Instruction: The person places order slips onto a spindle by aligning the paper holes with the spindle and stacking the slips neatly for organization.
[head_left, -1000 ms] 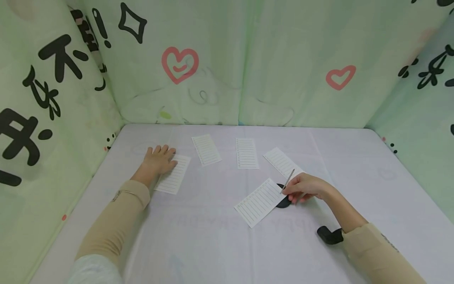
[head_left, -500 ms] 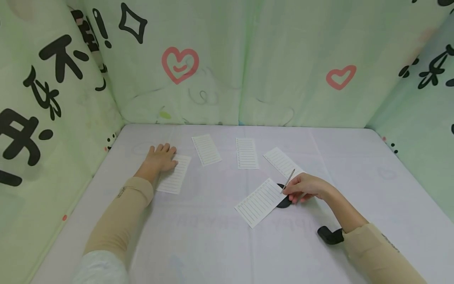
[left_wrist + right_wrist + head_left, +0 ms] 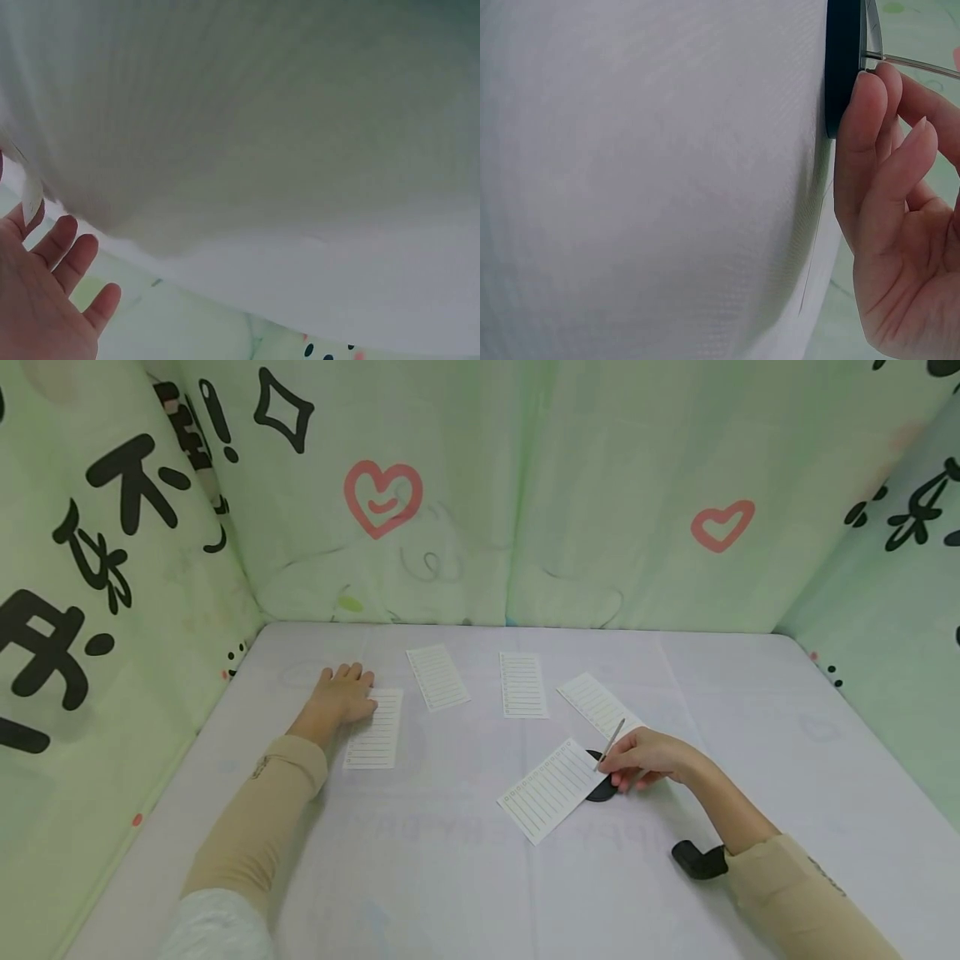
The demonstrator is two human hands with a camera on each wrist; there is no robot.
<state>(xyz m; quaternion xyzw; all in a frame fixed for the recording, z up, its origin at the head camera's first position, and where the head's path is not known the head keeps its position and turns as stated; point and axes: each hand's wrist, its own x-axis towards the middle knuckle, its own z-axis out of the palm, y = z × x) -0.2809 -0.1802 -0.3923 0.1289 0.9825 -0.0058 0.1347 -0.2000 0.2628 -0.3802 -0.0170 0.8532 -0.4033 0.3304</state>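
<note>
In the head view my left hand (image 3: 339, 696) rests over the left edge of a white lined paper slip (image 3: 382, 735), fingers spread. The left wrist view shows the slip's edge (image 3: 31, 199) raised, pinched between thumb and index finger. My right hand (image 3: 652, 756) pinches low on the thin metal spike (image 3: 617, 731) of a black round-based paper spike, whose base (image 3: 600, 792) shows under it. Another lined slip (image 3: 551, 793) has its right corner at the foot of the spike, over the base. In the right wrist view the spike (image 3: 922, 66) points right, away from the base (image 3: 842, 75).
Three more lined slips, one tilted (image 3: 437, 677), one straight (image 3: 523, 685) and one slanted (image 3: 597, 703), lie toward the back of the white table (image 3: 442, 877). A black curved piece (image 3: 699, 860) sits at the right sleeve. Green printed curtains (image 3: 585, 477) surround the table.
The slip at my left hand has turned from tilted to nearly straight, and that hand has shifted slightly right. My right hand, the spike and its slip have stayed put.
</note>
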